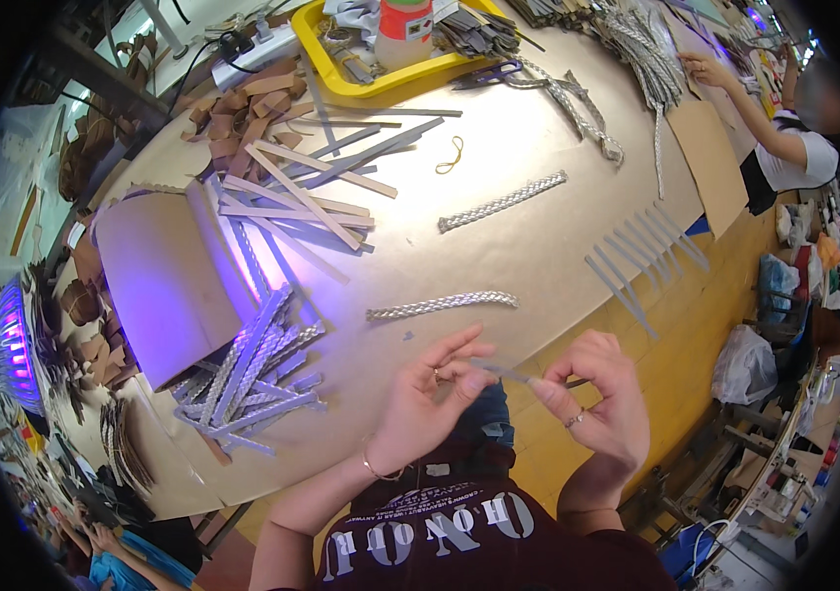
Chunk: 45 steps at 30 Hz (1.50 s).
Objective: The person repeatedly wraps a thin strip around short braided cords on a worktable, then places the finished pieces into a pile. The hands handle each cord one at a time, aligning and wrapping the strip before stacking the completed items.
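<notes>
A short, thin grey strip (507, 372) stretches between my hands just off the table's near edge. My left hand (430, 399) pinches its left end between thumb and index finger, the other fingers loosely extended. My right hand (602, 394) is closed on the right end, with the thumb pressed to the curled index finger. Beyond my left hand lies a silvery braided strap (445, 306). Farther back, a second braided strap (504, 201) lies slanted. Several narrow grey strips (622, 286) lie side by side along the table edge at the right.
Braided pieces (253, 379) spill from a curved brown cover (164, 281) at left. Tan and grey strips (312, 197) lie loose behind them. A yellow tray (341, 84) with a bottle (403, 34) stands at the back. A co-worker (784, 138) is at the far right.
</notes>
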Each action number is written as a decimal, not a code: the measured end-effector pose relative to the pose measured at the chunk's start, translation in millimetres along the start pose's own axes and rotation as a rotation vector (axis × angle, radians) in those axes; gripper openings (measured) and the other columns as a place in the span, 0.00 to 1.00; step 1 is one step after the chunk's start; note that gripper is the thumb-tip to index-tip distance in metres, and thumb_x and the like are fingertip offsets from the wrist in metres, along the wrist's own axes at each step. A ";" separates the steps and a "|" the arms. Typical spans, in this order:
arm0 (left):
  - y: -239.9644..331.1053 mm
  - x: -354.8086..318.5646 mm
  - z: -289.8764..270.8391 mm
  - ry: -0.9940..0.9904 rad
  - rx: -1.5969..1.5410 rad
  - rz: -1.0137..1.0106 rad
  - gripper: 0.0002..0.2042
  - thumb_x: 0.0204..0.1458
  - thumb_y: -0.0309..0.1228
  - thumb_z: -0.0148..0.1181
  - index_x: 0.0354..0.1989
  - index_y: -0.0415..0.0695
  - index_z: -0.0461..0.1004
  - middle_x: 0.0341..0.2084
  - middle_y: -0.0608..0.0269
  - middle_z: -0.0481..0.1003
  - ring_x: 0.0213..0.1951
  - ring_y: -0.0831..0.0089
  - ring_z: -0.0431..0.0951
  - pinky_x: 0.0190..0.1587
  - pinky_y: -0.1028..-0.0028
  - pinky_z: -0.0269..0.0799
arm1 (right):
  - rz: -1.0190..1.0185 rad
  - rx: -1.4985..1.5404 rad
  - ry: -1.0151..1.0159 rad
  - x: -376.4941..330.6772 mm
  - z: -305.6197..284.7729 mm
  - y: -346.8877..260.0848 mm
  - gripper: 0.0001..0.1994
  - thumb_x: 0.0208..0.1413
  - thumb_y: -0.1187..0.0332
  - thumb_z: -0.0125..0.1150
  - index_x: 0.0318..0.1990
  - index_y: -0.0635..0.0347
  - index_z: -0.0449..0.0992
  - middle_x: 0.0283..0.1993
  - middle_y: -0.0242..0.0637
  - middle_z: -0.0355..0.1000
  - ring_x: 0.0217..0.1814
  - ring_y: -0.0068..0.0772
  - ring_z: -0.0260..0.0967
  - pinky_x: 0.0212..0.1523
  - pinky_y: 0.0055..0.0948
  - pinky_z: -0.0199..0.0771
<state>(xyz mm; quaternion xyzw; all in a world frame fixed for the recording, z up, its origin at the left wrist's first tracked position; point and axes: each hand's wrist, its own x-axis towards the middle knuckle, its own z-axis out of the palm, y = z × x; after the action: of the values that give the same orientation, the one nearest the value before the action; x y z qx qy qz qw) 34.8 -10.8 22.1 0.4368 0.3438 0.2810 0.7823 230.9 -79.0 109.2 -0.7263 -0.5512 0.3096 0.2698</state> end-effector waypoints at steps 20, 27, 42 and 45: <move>9.5 88.1 -11.0 0.316 1.349 0.564 0.21 0.53 0.31 0.64 0.57 0.40 0.74 0.45 0.54 0.72 0.43 0.62 0.74 0.43 0.65 0.70 | -0.055 -0.256 -0.005 127.6 5.9 17.2 0.06 0.56 0.67 0.64 0.34 0.60 0.80 0.30 0.41 0.76 0.28 0.44 0.72 0.32 0.36 0.69; -1.2 85.7 -19.0 0.287 1.435 0.426 0.22 0.53 0.34 0.64 0.56 0.41 0.74 0.49 0.56 0.70 0.45 0.59 0.72 0.46 0.61 0.66 | -0.195 -0.322 -0.253 173.6 26.7 31.7 0.10 0.60 0.65 0.59 0.35 0.62 0.80 0.31 0.43 0.77 0.33 0.46 0.74 0.37 0.39 0.69; -1.3 88.0 -17.2 0.288 1.423 0.393 0.23 0.50 0.34 0.66 0.56 0.41 0.74 0.49 0.57 0.69 0.44 0.61 0.72 0.46 0.63 0.65 | -0.124 -0.382 -0.317 182.4 36.6 34.3 0.09 0.61 0.63 0.58 0.36 0.58 0.79 0.33 0.38 0.77 0.37 0.42 0.73 0.45 0.38 0.62; -0.4 87.7 -16.9 0.286 1.421 0.381 0.23 0.50 0.33 0.66 0.56 0.41 0.74 0.49 0.56 0.69 0.44 0.61 0.72 0.46 0.63 0.65 | -0.111 -0.383 -0.320 182.3 37.2 32.6 0.10 0.62 0.63 0.58 0.36 0.58 0.79 0.33 0.38 0.77 0.38 0.42 0.73 0.45 0.38 0.61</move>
<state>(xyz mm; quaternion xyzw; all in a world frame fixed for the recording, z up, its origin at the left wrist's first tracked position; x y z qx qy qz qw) 74.7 62.2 -10.4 0.8481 0.4591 0.1760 0.1975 260.4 91.3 32.9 -0.6746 -0.6746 0.2950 0.0532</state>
